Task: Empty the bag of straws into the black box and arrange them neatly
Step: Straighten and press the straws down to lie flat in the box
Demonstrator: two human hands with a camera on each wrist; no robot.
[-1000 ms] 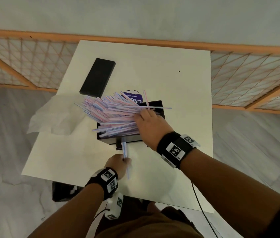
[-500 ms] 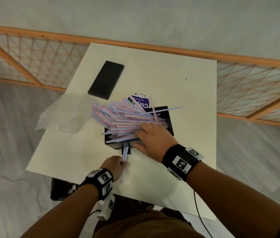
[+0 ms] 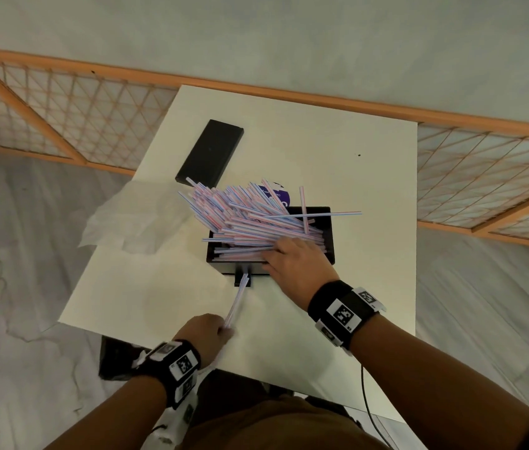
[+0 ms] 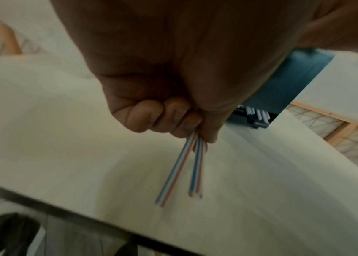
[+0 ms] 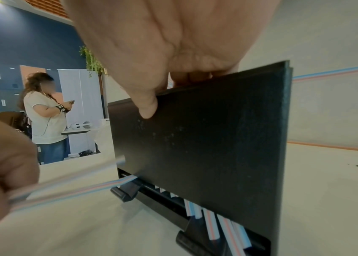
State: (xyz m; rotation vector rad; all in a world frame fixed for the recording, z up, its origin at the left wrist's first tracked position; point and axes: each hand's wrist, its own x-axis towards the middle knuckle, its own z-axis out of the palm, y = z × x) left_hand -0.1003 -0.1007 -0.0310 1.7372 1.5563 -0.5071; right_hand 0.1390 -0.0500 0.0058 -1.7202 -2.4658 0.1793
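Note:
A black box (image 3: 328, 236) stands mid-table, heaped with striped straws (image 3: 250, 219) that fan out over its left rim. My right hand (image 3: 295, 258) grips the box's front wall (image 5: 206, 138): the thumb (image 5: 147, 107) lies on the outside and the fingers curl over the rim onto the straws. My left hand (image 3: 211, 329) is near the table's front edge. It pinches a few straws (image 3: 238, 302) that run back to the slot at the box's base. The pinch (image 4: 195, 136) and the straws' free ends (image 4: 180, 173) show in the left wrist view. More straw ends (image 5: 217, 223) poke from the slot.
The empty clear bag (image 3: 133, 219) lies crumpled at the left edge of the white table (image 3: 337, 151). A flat black lid (image 3: 209, 154) lies behind it, and a round purple label (image 3: 277, 198) sits behind the box. An orange lattice fence (image 3: 62, 118) borders the far side. A person (image 5: 44, 112) stands far off.
My left hand has drawn back toward the table's front edge, so more of the pinched straws' length is out of the slot. My right hand slid from the straw pile down onto the front wall.

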